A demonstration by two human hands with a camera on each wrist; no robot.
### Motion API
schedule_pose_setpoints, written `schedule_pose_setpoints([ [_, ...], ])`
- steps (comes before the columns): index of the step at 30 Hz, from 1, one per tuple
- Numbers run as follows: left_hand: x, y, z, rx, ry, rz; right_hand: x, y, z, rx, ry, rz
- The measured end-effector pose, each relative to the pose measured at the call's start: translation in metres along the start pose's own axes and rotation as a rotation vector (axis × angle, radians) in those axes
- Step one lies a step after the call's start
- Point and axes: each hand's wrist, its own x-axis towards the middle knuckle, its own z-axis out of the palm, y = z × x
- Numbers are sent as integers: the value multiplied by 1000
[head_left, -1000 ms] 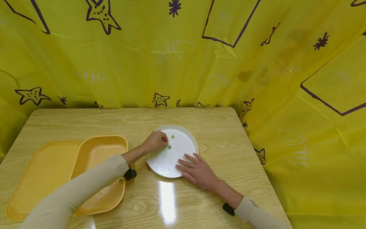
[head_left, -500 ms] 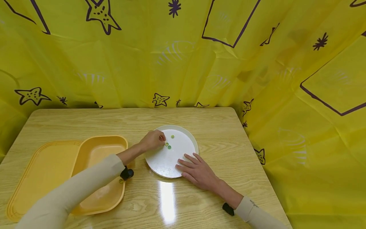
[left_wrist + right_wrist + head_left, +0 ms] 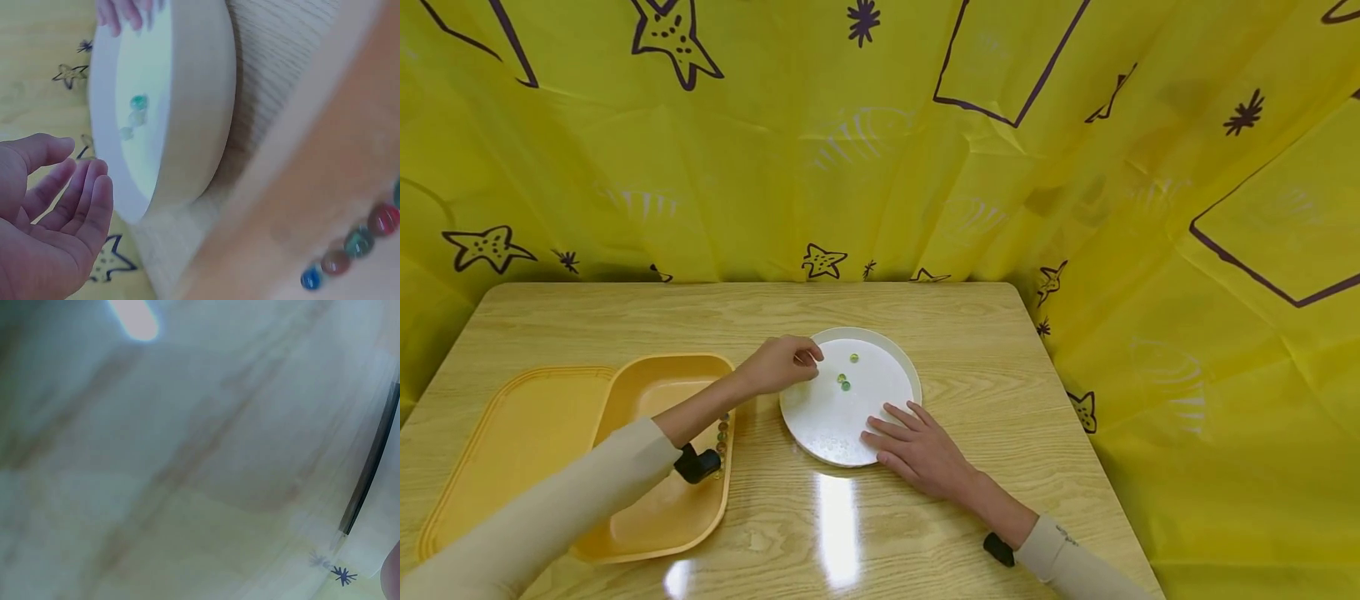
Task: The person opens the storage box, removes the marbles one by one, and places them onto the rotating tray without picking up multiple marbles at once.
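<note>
The left hand point(image 3: 781, 367), its fingers loosely curved and holding nothing, is above the left edge of the white round shallow tray point(image 3: 827, 433), while the right hand point(image 3: 921, 454) has its fingers spread flat on the side nearest to it. Just to the right of the left fingertips lie three small green and yellow-green glassy balls point(image 3: 846, 386), two of them close together. For a good pinch, I would take the separate ball first, from both sides and gently, because such balls probably roll easily.
</note>
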Motion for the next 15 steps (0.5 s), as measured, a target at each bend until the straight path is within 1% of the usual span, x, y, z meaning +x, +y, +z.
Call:
schedule_pose_setpoints([
  [2,-8,0,-8,-3,17,13,0,0,1,4,-2,4],
  [7,-30,-6,-28,17,83,27,-1,-1,2,9,1,8],
  [12,-56,-12,-49,25,147,-5,-1,-1,2,1,15,-4],
  [15,-70,-18,-58,24,162,-26,0,0,1,-11,30,-16],
])
